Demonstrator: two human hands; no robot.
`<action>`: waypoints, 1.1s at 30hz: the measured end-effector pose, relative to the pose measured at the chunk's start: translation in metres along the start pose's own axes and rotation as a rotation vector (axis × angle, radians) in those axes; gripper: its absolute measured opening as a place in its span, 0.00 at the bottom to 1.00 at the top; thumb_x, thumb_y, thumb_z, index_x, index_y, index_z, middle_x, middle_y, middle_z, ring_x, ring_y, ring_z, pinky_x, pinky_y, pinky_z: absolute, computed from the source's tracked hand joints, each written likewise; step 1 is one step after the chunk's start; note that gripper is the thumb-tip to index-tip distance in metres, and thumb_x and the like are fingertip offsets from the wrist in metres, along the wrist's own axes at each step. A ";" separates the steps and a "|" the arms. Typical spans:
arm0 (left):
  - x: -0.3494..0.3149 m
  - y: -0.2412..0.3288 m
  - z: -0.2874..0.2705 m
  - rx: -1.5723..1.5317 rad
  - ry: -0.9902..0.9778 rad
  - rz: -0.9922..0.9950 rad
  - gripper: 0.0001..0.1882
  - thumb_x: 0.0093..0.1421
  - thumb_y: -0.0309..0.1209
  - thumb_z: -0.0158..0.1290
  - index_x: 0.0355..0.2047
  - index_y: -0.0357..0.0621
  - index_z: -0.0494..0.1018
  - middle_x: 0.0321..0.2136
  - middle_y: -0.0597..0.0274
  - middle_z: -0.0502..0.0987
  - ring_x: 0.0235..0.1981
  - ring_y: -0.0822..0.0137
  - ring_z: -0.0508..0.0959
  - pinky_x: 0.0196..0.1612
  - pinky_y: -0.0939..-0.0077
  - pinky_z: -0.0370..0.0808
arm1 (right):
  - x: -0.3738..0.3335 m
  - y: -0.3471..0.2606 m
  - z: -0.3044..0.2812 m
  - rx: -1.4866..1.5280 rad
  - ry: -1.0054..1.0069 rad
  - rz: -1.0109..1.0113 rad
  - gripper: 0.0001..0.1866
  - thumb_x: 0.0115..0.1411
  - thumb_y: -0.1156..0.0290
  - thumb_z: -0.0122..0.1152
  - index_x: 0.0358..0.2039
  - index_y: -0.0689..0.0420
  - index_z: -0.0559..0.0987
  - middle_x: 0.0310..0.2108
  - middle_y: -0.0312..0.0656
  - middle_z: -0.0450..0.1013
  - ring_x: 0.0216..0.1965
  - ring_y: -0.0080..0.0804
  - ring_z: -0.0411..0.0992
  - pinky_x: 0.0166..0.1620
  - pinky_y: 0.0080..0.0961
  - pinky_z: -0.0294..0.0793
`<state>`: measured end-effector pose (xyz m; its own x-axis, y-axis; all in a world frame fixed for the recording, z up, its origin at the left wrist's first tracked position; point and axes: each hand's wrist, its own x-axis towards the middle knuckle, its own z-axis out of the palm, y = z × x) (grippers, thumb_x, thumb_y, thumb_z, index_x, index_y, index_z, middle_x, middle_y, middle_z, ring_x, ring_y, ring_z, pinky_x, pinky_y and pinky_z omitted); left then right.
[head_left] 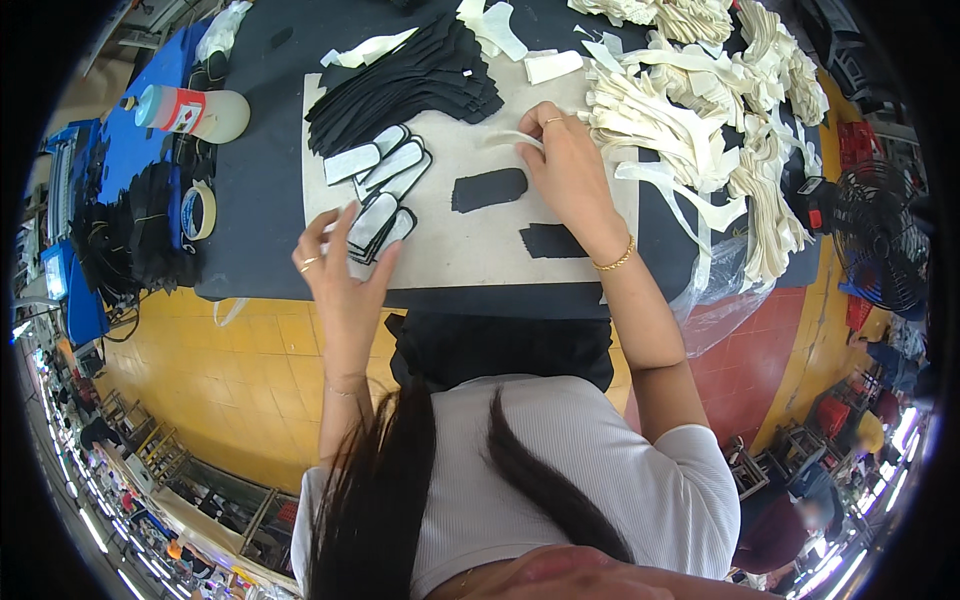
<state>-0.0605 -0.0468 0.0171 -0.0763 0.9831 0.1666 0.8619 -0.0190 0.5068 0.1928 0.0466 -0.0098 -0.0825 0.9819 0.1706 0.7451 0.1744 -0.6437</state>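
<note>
My left hand is at the near left of a pale board, its fingers apart beside a small pile of rounded white pieces with black edges. More of these pieces overlap just beyond. Over the board's right half, my right hand pinches a thin cream strip, slightly blurred, between thumb and fingers. Below that strip lies a flat black fabric piece. Another black piece lies under my right wrist, partly covered by it.
A fanned stack of black fabric covers the board's far left. Heaps of cream fabric strips fill the right side. At the left are a bottle and a tape roll; a black fan stands far right.
</note>
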 end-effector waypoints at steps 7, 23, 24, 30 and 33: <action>0.023 0.055 0.026 -0.351 -0.013 0.331 0.29 0.50 0.28 0.71 0.53 0.44 0.77 0.52 0.57 0.71 0.50 0.59 0.72 0.49 0.68 0.71 | -0.035 -0.017 -0.035 0.356 0.215 -0.335 0.10 0.51 0.83 0.66 0.33 0.56 0.78 0.34 0.40 0.78 0.38 0.41 0.75 0.43 0.33 0.74; 0.018 0.078 0.019 -0.855 -0.030 0.544 0.20 0.46 0.14 0.63 0.41 0.40 0.80 0.39 0.56 0.80 0.38 0.61 0.81 0.43 0.69 0.74 | -0.064 -0.029 -0.062 0.358 0.416 -0.629 0.15 0.46 0.78 0.74 0.34 0.53 0.81 0.38 0.36 0.79 0.37 0.33 0.76 0.40 0.32 0.73; 0.016 0.079 0.019 -0.899 -0.071 0.498 0.19 0.47 0.15 0.63 0.41 0.39 0.80 0.39 0.55 0.80 0.38 0.61 0.81 0.42 0.70 0.74 | -0.065 -0.029 -0.063 0.376 0.357 -0.586 0.13 0.48 0.78 0.73 0.34 0.55 0.81 0.37 0.37 0.79 0.36 0.35 0.76 0.40 0.32 0.73; 0.012 0.081 0.015 -1.274 -0.295 0.075 0.14 0.60 0.18 0.61 0.46 0.32 0.77 0.40 0.52 0.80 0.41 0.67 0.80 0.42 0.75 0.76 | -0.073 -0.031 -0.076 0.775 -0.091 -0.147 0.07 0.60 0.73 0.67 0.37 0.62 0.82 0.33 0.41 0.81 0.33 0.30 0.77 0.40 0.25 0.74; 0.009 0.085 0.014 -1.340 -0.352 -0.076 0.15 0.61 0.20 0.60 0.49 0.31 0.76 0.39 0.54 0.80 0.39 0.71 0.79 0.41 0.78 0.75 | -0.075 -0.035 -0.078 1.049 -0.192 0.126 0.09 0.67 0.72 0.61 0.41 0.65 0.83 0.35 0.41 0.82 0.35 0.22 0.78 0.39 0.19 0.77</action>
<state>0.0187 -0.0366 0.0501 0.2013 0.9794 -0.0161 -0.2872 0.0747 0.9550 0.2240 -0.0393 0.0583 -0.2155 0.9765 -0.0027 -0.1769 -0.0418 -0.9833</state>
